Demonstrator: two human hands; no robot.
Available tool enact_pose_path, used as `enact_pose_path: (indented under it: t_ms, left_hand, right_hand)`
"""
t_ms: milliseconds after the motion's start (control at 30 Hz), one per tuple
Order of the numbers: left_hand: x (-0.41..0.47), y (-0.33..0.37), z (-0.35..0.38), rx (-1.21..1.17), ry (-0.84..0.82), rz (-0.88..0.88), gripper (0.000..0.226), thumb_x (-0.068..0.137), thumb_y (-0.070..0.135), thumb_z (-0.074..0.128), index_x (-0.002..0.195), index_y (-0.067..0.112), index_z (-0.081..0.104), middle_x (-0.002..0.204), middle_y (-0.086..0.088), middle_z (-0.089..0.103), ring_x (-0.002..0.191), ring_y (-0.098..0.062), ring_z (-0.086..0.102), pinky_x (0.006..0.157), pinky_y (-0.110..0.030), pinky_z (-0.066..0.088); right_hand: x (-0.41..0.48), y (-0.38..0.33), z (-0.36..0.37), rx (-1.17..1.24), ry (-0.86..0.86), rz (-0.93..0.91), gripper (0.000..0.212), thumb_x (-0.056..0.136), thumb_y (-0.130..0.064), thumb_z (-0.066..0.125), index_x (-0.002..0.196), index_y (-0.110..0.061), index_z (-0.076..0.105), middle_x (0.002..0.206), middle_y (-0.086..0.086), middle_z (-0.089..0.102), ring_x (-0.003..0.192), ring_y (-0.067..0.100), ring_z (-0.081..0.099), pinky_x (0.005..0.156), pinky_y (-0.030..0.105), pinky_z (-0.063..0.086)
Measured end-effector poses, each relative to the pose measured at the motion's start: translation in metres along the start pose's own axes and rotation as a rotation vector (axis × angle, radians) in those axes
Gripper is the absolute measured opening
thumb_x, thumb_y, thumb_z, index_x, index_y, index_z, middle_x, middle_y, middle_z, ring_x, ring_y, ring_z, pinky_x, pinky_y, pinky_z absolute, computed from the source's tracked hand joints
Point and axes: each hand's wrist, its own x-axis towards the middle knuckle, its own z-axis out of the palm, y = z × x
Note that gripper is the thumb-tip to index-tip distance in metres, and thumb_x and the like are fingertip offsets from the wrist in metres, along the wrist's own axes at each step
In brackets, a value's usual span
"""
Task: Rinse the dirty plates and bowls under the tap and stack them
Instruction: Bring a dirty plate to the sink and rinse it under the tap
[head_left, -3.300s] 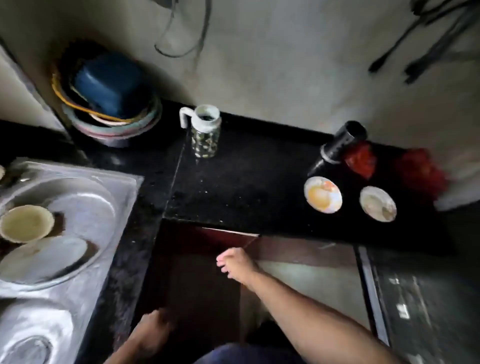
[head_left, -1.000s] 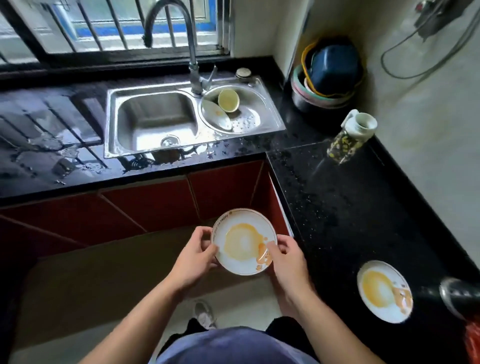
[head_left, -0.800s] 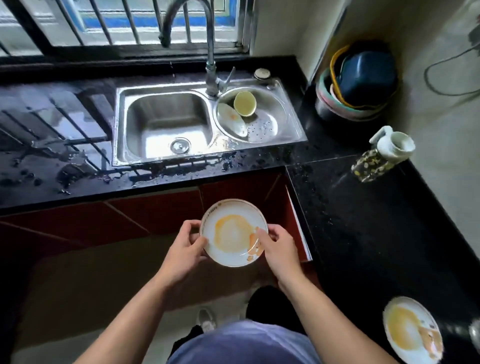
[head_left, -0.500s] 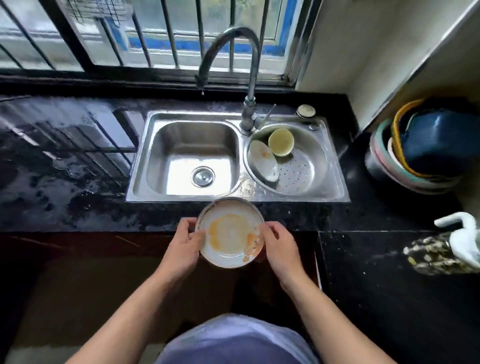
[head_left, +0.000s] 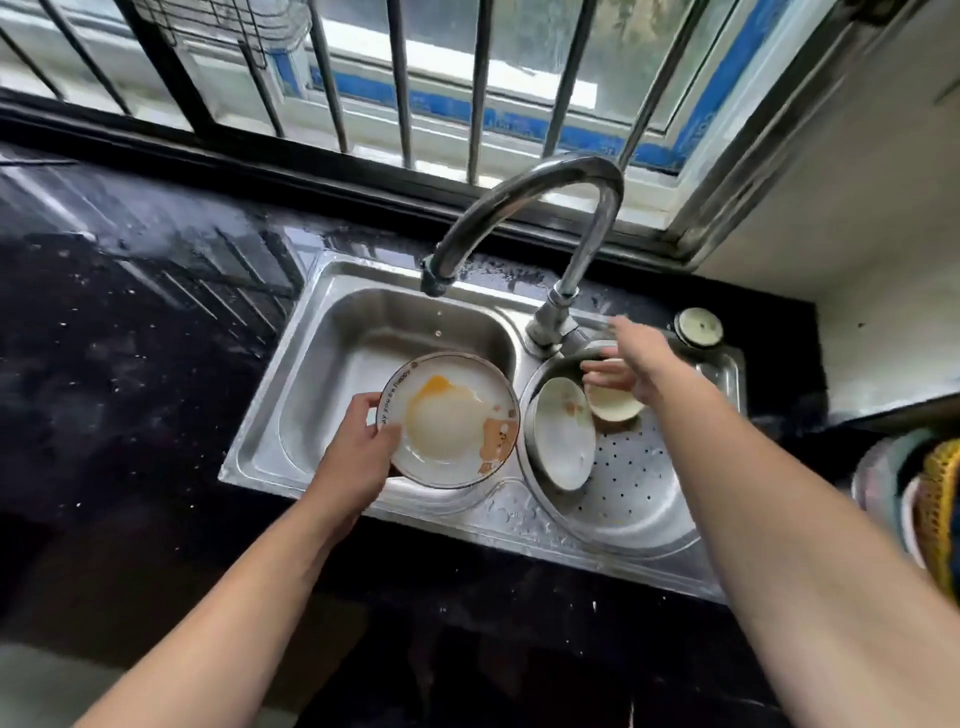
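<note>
Dirty plate held over the left basin, below the tap.

The left hand (head_left: 358, 447) grips the round white plate with an orange stain (head_left: 449, 421) by its left rim, thumb on top, near the front right corner of the left basin of the steel double sink (head_left: 291, 364). The right hand (head_left: 631, 364), blurred, fingers straight and spread, is beside the base of the curved chrome tap (head_left: 519, 202); contact cannot be told. A second white plate (head_left: 563, 436) and a pale bowl (head_left: 613, 408) lean in the round right basin.
</note>
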Motion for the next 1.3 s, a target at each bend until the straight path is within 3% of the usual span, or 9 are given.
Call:
enact_pose_path:
  t_ms: [67,200,300,533,633,733,967,1133,1300]
  left_hand:
    - [0.011,0.0,0.0,-0.003,0.017,-0.013,0.026,0.087,0.03,0.053,0.103,0.05,0.058,0.084,0.006,0.079,0.081,-0.021,0.074,0.088,-0.047,0.062]
    - [0.028,0.001,-0.002,-0.02,0.044,-0.056,0.027,0.085,0.032,0.052,0.097,0.055,0.058,0.081,0.008,0.078,0.08,-0.019,0.073,0.096,-0.053,0.059]
    - [0.035,0.001,-0.006,-0.036,0.055,-0.072,0.025,0.084,0.03,0.053,0.098,0.051,0.058,0.083,0.004,0.08,0.089,-0.027,0.074,0.097,-0.056,0.058]
    - [0.047,-0.001,-0.013,-0.074,0.046,-0.1,0.025,0.085,0.031,0.055,0.096,0.053,0.057,0.088,0.004,0.08,0.081,-0.02,0.077,0.084,-0.044,0.064]
    - [0.052,-0.004,-0.013,-0.105,0.046,-0.11,0.025,0.085,0.029,0.056,0.101,0.048,0.056,0.091,0.005,0.081,0.081,-0.019,0.078,0.086,-0.046,0.064]
    - [0.055,-0.005,-0.013,-0.118,0.053,-0.119,0.027,0.088,0.022,0.056,0.107,0.042,0.055,0.092,0.003,0.081,0.083,-0.019,0.079,0.083,-0.044,0.065]
    - [0.065,-0.005,-0.016,-0.079,0.032,-0.143,0.04,0.089,0.015,0.055,0.125,0.031,0.051,0.11,-0.012,0.075,0.093,-0.027,0.077,0.083,-0.047,0.065]
    - [0.067,-0.006,-0.019,-0.095,0.025,-0.135,0.035,0.082,0.018,0.056,0.102,0.047,0.056,0.108,-0.016,0.075,0.099,-0.035,0.076,0.08,-0.049,0.066]
    - [0.072,-0.009,-0.023,-0.116,0.024,-0.127,0.04,0.08,0.012,0.056,0.106,0.042,0.053,0.109,-0.026,0.073,0.102,-0.048,0.071,0.089,-0.062,0.061]
  right_hand:
    - [0.031,-0.018,0.01,-0.043,0.05,0.03,0.041,0.099,-0.03,0.051,0.129,-0.003,0.051,0.11,0.02,0.056,0.075,0.04,0.074,0.055,0.046,0.065]
    - [0.068,-0.019,0.018,-0.149,0.182,0.024,0.035,0.103,-0.018,0.043,0.115,0.011,0.059,0.104,0.023,0.071,0.068,0.035,0.071,0.074,0.043,0.066]
    - [0.072,-0.008,0.016,-0.202,0.177,-0.06,0.033,0.102,-0.012,0.048,0.125,0.007,0.06,0.104,0.02,0.072,0.072,0.025,0.073,0.056,0.031,0.063]
    - [0.063,0.012,0.019,-0.07,0.173,-0.029,0.016,0.101,-0.012,0.049,0.093,-0.007,0.063,0.119,0.027,0.071,0.073,0.024,0.073,0.071,0.036,0.066]
    - [0.049,0.008,0.026,-0.11,0.287,0.013,0.034,0.1,-0.018,0.043,0.127,0.001,0.051,0.138,0.027,0.057,0.108,0.038,0.069,0.096,0.05,0.058]
    - [-0.001,0.018,0.043,-0.398,0.496,-0.208,0.044,0.094,-0.019,0.05,0.135,-0.004,0.048,0.144,0.023,0.044,0.128,0.041,0.049,0.111,0.044,0.038]
    - [-0.124,0.064,0.116,-0.591,0.087,-0.765,0.028,0.088,-0.006,0.059,0.115,-0.009,0.066,0.129,0.003,0.058,0.125,0.016,0.051,0.104,0.005,0.029]
    - [-0.113,0.052,0.155,-0.876,-0.2,-0.667,0.047,0.093,-0.014,0.053,0.139,-0.007,0.055,0.155,0.007,0.043,0.143,0.025,0.038,0.116,0.035,0.035]
    - [-0.1,0.046,0.185,-1.156,-0.384,-0.717,0.029,0.095,-0.014,0.05,0.121,-0.003,0.056,0.145,0.014,0.047,0.14,0.036,0.041,0.109,0.047,0.041]
